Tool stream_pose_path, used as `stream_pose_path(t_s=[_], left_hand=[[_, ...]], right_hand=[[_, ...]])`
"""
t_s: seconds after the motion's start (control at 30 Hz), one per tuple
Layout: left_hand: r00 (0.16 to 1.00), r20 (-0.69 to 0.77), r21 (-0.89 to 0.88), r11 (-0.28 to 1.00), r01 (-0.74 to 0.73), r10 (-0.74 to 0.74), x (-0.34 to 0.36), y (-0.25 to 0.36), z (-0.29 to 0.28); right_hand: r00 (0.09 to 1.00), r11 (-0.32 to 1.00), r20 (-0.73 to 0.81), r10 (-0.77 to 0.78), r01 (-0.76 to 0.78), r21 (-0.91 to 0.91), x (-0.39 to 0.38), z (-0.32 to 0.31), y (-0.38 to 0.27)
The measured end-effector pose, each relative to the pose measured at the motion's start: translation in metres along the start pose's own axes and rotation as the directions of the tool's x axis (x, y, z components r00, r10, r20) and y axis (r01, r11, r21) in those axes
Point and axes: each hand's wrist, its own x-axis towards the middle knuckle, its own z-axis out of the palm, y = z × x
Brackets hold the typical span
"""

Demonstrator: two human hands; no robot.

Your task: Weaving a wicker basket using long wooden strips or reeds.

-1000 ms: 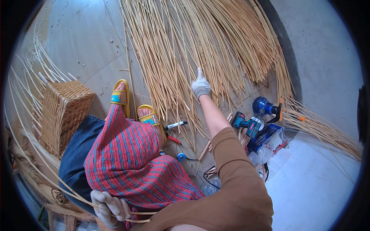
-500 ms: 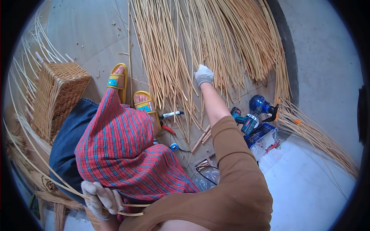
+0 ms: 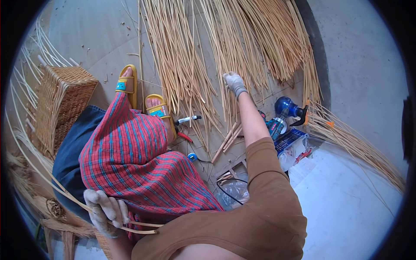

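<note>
My left hand (image 3: 105,210), in a whitish work glove, is closed around two pale rattan canes. Their cut ends (image 3: 149,232) stick out to its right, above my lap, and the long parts run off to the upper left. My right hand (image 3: 234,82), also gloved, reaches out over a spread of rattan canes (image 3: 177,56) on the floor. Its fingers are curled at the middle bundle, near the lower cane ends; the fingertips are partly hidden. A red checked cloth (image 3: 130,143) covers my lap.
A woven basket (image 3: 65,104) with upright stakes lies tipped on the left. Near my right forearm are a cordless drill (image 3: 276,126), a blue spray bottle (image 3: 286,105) and a blue box (image 3: 291,141). Red-handled pliers (image 3: 185,137) and short cane pieces (image 3: 227,141) lie by my foot.
My right hand has shifted slightly right, and the canes beneath it have moved right, widening the gap beside the left bundle. My left hand keeps its two canes. The whole view has shifted a little.
</note>
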Motion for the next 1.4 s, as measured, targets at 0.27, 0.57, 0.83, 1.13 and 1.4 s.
stream_pose_path(t_s=[0.27,0.57,0.83,1.13,1.4], left_hand=[[0.998,0.049,0.115,0.993,-0.037,0.032,0.001,-0.001,0.001],[1.000,0.002,0.026,0.999,-0.022,0.022,-0.002,-0.001,-0.002],[0.999,0.019,0.036,0.999,-0.033,0.032,-0.001,-0.002,-0.005],[0.999,0.013,0.030,0.999,-0.037,0.037,-0.002,-0.002,-0.005],[1.000,0.005,0.055,0.998,-0.023,0.023,-0.001,-0.001,-0.003]], right_hand=[[0.964,0.876,0.093,-0.249,0.265,-0.402,-0.007,0.048,-0.006],[0.993,0.834,0.067,-0.100,0.120,-0.539,-0.002,0.038,0.004],[0.983,0.992,0.147,-0.112,0.119,-0.036,-0.024,0.057,0.031],[0.946,0.919,-0.254,-0.202,0.093,-0.383,-0.049,0.087,0.015],[0.974,0.906,-0.195,-0.117,0.024,-0.422,-0.062,0.088,-0.003]])
